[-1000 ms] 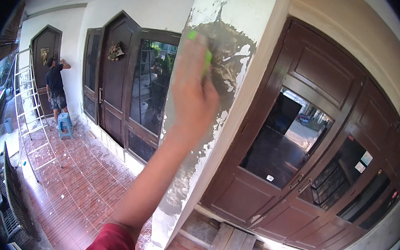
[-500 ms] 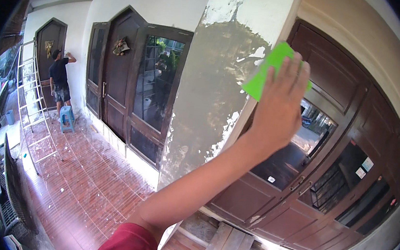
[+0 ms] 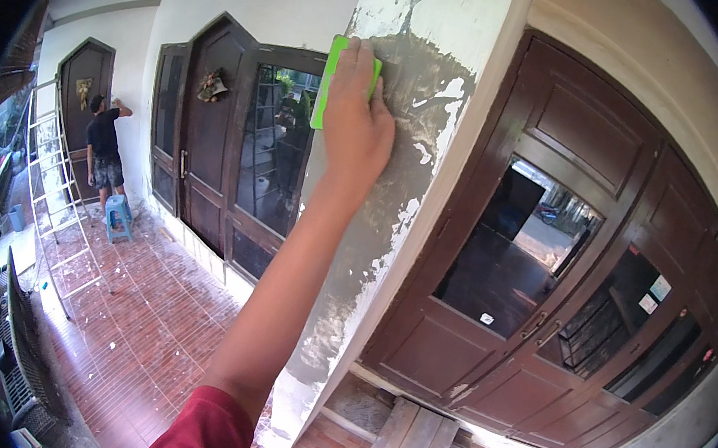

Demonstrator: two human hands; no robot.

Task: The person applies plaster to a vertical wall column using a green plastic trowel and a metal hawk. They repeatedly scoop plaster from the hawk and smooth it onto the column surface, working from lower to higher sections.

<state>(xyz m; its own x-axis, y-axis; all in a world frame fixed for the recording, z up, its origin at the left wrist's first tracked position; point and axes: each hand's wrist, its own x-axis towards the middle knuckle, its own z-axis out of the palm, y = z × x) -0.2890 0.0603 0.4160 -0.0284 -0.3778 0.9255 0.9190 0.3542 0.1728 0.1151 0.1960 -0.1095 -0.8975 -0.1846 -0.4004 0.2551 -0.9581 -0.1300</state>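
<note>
My left hand (image 3: pixel 354 123) is raised at the upper middle, its arm in a red sleeve coming up from the lower edge. The fingers press a flat, bright green plastic putty spreader (image 3: pixel 329 90) near the left edge of a pillar (image 3: pixel 439 5). Grey filler (image 3: pixel 403 141) covers much of the pillar's face, with ragged white patches along its right side and white paint above. My right hand is out of view.
A brown panelled double door (image 3: pixel 590 108) stands right of the pillar. Below is a wooden plank (image 3: pixel 406 443), with toes at its near end. Far left, another person (image 3: pixel 105 145) works at a wall by a blue stool (image 3: pixel 118 218) and a white ladder (image 3: pixel 57 184). Chips litter the tiled floor (image 3: pixel 146 333).
My left hand has swept the green spreader leftward across the pillar, from its right edge to its left edge. The view has shifted slightly.
</note>
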